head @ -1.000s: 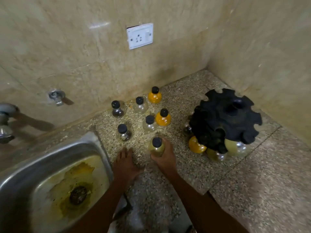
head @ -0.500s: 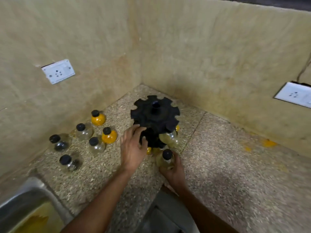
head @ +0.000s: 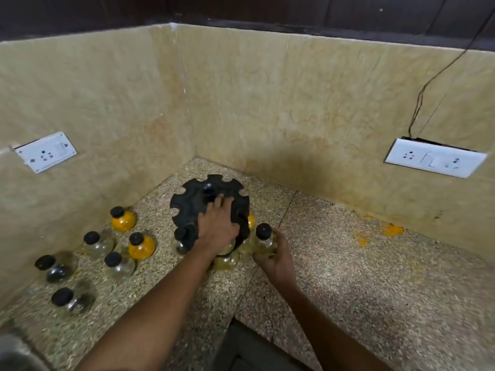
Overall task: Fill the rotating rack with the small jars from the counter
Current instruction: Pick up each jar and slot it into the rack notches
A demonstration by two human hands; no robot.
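Rack (head: 192,199) under flat left hand (head: 217,223); right hand (head: 276,259) grips jar (head: 263,241); speckled counter (head: 361,277).

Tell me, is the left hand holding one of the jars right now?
No, the left hand lies flat with straight fingers on top of the black rack, while the right hand grips the jar.
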